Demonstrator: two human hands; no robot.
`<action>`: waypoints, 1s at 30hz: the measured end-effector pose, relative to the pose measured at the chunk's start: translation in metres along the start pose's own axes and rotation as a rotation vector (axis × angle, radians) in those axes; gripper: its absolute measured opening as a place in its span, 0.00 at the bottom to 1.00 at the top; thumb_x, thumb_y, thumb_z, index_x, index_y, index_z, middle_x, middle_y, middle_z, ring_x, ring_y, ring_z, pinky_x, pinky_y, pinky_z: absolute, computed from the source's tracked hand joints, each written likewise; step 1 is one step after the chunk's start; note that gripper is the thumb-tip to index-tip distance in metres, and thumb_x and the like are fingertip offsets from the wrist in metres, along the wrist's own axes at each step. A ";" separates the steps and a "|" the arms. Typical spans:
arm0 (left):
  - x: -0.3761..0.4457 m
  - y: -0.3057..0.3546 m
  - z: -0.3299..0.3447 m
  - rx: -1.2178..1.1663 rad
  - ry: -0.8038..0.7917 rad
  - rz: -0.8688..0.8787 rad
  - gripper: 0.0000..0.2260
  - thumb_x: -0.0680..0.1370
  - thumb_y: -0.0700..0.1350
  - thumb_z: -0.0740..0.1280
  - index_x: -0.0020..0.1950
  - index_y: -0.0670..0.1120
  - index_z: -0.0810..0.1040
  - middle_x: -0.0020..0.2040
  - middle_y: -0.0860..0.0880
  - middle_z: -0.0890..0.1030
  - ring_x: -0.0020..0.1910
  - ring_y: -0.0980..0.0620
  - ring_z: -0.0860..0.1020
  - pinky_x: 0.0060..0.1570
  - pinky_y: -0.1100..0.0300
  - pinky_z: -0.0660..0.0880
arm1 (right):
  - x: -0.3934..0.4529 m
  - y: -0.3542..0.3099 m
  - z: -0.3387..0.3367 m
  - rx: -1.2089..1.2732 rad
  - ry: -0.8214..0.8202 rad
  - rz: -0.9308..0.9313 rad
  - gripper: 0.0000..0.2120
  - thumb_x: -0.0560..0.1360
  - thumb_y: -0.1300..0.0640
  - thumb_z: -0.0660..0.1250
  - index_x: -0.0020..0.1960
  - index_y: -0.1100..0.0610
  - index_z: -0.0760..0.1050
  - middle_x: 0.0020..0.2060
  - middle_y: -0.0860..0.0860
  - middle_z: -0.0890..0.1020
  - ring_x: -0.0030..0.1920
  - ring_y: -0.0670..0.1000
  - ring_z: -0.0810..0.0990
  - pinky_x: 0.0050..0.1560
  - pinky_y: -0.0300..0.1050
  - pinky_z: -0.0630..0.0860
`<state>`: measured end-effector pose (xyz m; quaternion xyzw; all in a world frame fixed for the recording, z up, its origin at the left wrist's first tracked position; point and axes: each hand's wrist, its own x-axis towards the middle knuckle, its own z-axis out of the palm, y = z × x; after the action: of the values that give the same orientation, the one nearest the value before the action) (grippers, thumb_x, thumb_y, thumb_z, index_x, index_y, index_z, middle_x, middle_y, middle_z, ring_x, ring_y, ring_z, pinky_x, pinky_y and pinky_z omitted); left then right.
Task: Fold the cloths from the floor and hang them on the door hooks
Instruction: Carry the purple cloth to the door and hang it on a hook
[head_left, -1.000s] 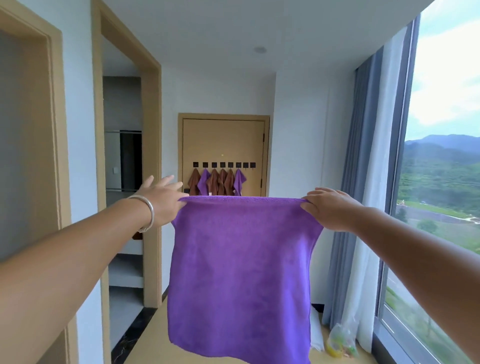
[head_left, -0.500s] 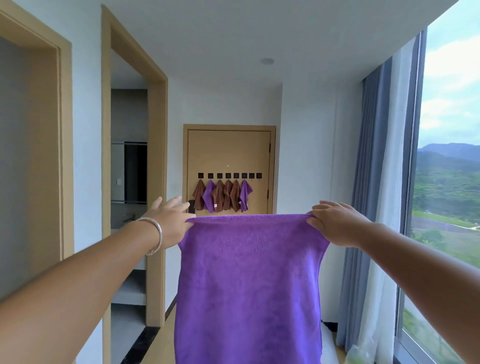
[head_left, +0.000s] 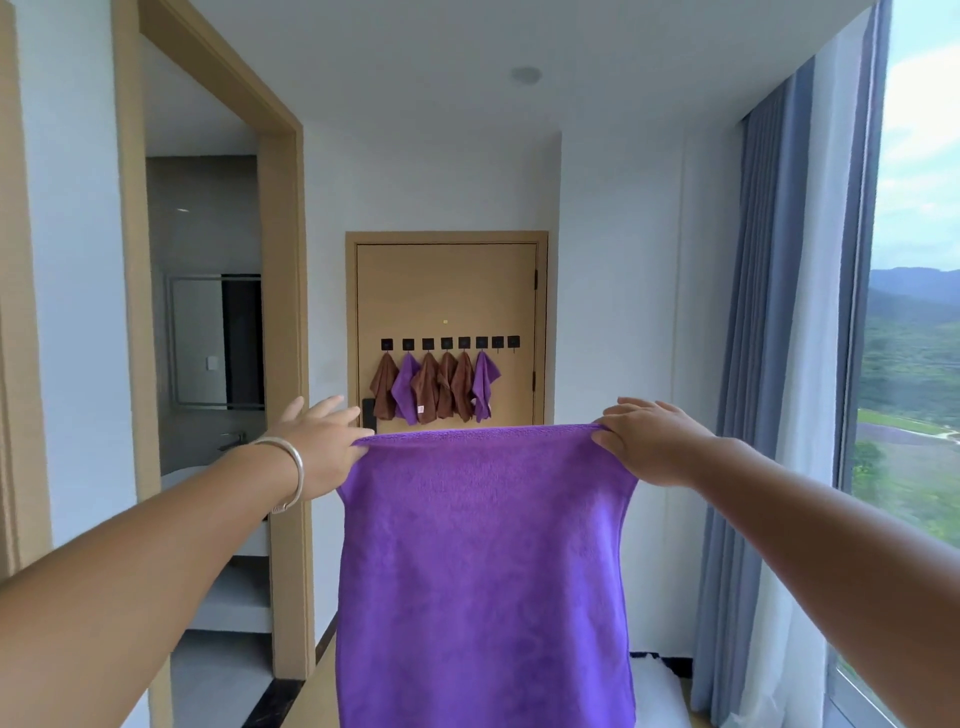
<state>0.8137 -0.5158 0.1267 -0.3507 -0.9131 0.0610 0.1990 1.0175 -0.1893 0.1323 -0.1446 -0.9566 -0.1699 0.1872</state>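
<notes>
A: We've got the purple cloth (head_left: 485, 561) hanging at 6 o'clock, left hand (head_left: 317, 447) and right hand (head_left: 649, 441) each pinching a top corner. Soft, light, floppy (no slip risk).

B: Best grip is at the corners, then. Count at 12 o'clock: eight door hooks (head_left: 449, 343), six hung cloths (head_left: 434, 387): four brown, two purple.

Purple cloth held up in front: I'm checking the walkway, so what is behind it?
Above the purple cloth the tan door shows, with small cloths hanging. The door's lower part and the floor are covered.
</notes>
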 end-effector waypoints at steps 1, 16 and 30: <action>0.017 0.003 0.003 -0.002 0.006 -0.002 0.20 0.84 0.53 0.44 0.75 0.58 0.62 0.79 0.52 0.54 0.78 0.51 0.43 0.75 0.43 0.41 | 0.013 0.008 0.009 0.002 -0.002 0.006 0.19 0.83 0.46 0.48 0.67 0.47 0.71 0.64 0.45 0.74 0.72 0.51 0.63 0.71 0.53 0.61; 0.232 -0.004 0.105 0.034 -0.014 0.040 0.20 0.84 0.52 0.45 0.75 0.60 0.60 0.79 0.52 0.53 0.78 0.50 0.43 0.74 0.42 0.43 | 0.190 0.072 0.133 0.041 -0.078 0.051 0.21 0.83 0.46 0.45 0.69 0.47 0.70 0.67 0.44 0.73 0.74 0.51 0.60 0.72 0.55 0.59; 0.463 -0.084 0.197 0.041 0.065 0.104 0.20 0.84 0.51 0.46 0.77 0.60 0.56 0.79 0.51 0.51 0.78 0.49 0.43 0.74 0.43 0.45 | 0.410 0.073 0.223 -0.036 -0.054 0.067 0.17 0.84 0.51 0.47 0.61 0.48 0.73 0.56 0.44 0.76 0.66 0.50 0.66 0.67 0.50 0.64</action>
<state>0.3696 -0.2647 0.1167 -0.3950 -0.8853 0.0787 0.2323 0.6097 0.0484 0.1244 -0.1843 -0.9528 -0.1767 0.1641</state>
